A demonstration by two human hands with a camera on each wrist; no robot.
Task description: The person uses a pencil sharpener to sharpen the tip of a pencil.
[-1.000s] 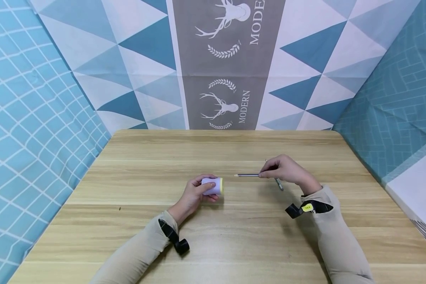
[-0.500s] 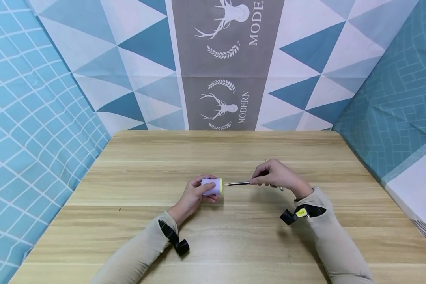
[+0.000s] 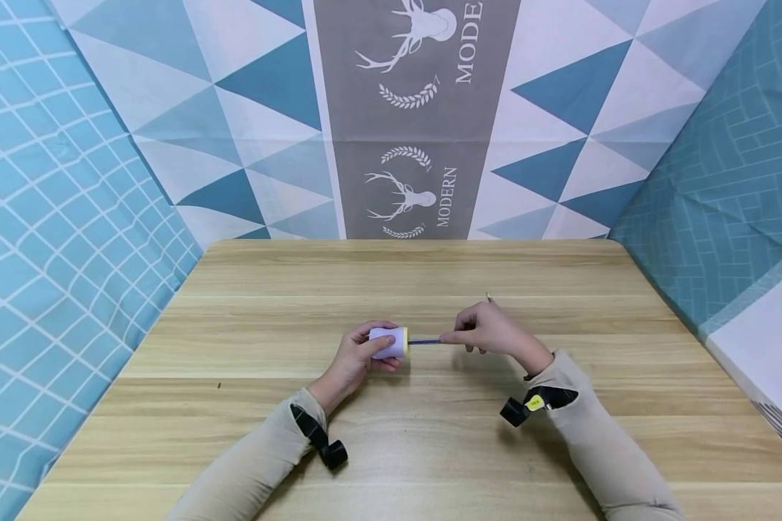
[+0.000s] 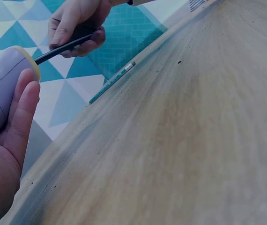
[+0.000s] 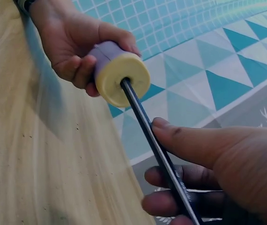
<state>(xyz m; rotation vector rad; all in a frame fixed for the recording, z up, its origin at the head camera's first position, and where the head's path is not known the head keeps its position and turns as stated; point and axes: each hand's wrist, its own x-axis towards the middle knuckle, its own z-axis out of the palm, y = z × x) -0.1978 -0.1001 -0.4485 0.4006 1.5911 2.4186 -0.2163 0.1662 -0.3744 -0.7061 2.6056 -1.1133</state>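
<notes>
A lilac pencil sharpener [image 3: 384,343] with a yellow end lies sideways in my left hand [image 3: 350,362], gripped between thumb and fingers above the table. My right hand [image 3: 492,334] pinches a dark pencil [image 3: 423,341] held level. In the right wrist view the pencil's front end sits inside the round hole of the yellow face [image 5: 117,86], so its point is hidden. Thumb and fingers of the right hand hold it further back along the shaft. Behind the right hand lies a second, teal pencil [image 4: 112,83], mostly covered in the head view.
The wooden table [image 3: 300,289] stretches out on all sides of the hands. A small dark speck [image 3: 219,386] lies on its left part. Patterned cloth [image 3: 404,137] hangs behind the table, with blue cloth at both sides. A black camera is strapped to each wrist.
My right hand has moved left and slightly nearer with the pencil, whose bare tip has gone into the sharpener's hole. The left hand and the sharpener have stayed in place.
</notes>
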